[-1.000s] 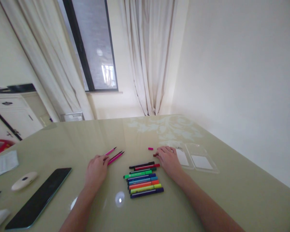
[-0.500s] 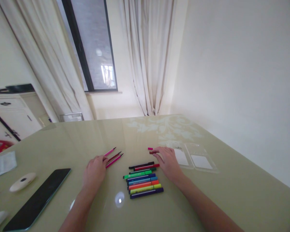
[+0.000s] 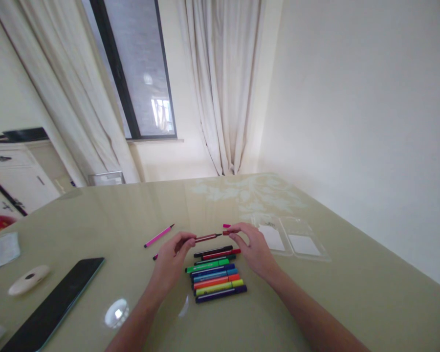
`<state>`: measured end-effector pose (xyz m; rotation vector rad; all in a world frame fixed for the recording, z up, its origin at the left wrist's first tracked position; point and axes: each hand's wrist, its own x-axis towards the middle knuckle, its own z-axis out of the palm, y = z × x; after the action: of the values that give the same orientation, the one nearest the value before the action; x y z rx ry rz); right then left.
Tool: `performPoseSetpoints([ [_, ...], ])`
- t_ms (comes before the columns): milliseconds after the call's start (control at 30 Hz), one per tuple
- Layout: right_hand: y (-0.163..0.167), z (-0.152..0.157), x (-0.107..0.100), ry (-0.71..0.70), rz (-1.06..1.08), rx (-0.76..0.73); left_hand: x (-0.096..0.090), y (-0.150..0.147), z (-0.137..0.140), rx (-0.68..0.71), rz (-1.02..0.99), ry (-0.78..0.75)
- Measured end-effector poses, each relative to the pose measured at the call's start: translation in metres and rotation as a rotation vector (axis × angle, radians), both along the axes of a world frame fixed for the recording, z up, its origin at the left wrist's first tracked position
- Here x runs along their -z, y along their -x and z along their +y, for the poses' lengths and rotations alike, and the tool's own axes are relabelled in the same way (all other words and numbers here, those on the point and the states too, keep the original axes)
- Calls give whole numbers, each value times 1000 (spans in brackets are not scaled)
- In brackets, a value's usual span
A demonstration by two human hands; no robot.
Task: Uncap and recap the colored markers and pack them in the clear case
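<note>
Pinched in my left hand is an uncapped brown marker, its dark tip pointing right. My right hand grips a small brown cap between thumb and fingers, just beyond the tip; a narrow gap seems to separate the two. Behind the right fingertips lies a pink cap. An uncapped pink marker rests to the left, and a second one is mostly covered by my left hand. Below both hands, capped markers of several colours lie in a row.
An opened clear plastic case with white cards lies right of my right hand. At the left are a black phone-like slab, a white oval object and a pale packet. A round shiny disc sits near my left forearm.
My left hand has lifted the brown marker from between the pink ones and carried it right, up to the cap. My right hand has stayed nearly in place with the cap.
</note>
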<state>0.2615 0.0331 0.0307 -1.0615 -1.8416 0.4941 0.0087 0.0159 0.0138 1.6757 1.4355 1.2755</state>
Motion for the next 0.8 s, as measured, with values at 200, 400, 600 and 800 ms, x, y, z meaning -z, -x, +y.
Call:
performPoseSetpoints([
  [200, 3, -3, 1, 13, 5, -37, 2, -3, -2, 48, -43, 41],
  [400, 2, -5, -5, 4, 43, -11, -3, 0, -2, -14, -137, 35],
  [600, 3, -6, -6, 70, 102, -19, -5, -2, -3, 2, -169, 46],
  [800, 3, -6, -5, 75, 122, -3, -8, -6, -5, 2, -189, 64],
])
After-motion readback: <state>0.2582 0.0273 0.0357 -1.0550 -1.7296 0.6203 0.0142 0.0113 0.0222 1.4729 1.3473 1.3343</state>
